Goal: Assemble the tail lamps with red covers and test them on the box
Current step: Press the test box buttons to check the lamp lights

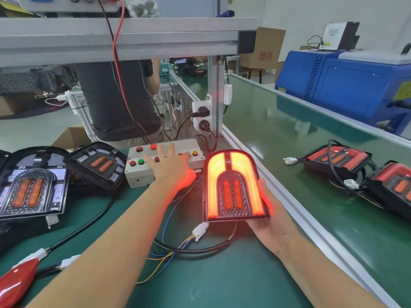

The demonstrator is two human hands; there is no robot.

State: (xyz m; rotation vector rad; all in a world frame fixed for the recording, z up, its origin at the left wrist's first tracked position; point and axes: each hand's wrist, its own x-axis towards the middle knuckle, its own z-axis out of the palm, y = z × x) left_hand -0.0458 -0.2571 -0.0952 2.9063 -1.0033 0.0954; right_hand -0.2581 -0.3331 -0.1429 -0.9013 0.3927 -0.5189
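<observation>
Two covered lamps lie on the belt at the right, apparently finished; two uncovered ones wait at the surface's left edge beside a loose red cover. Left hand, fingers straight, presses the test box buttons while the right hand grips the glowing tail lamp near the surface's right edge, mid-test.

Tail lamps in view: five. One lit lamp, two uncovered lamps at left on the tabletop, two red-covered lamps on the conveyor belt. One test box; one loose red cover; two hands.
</observation>
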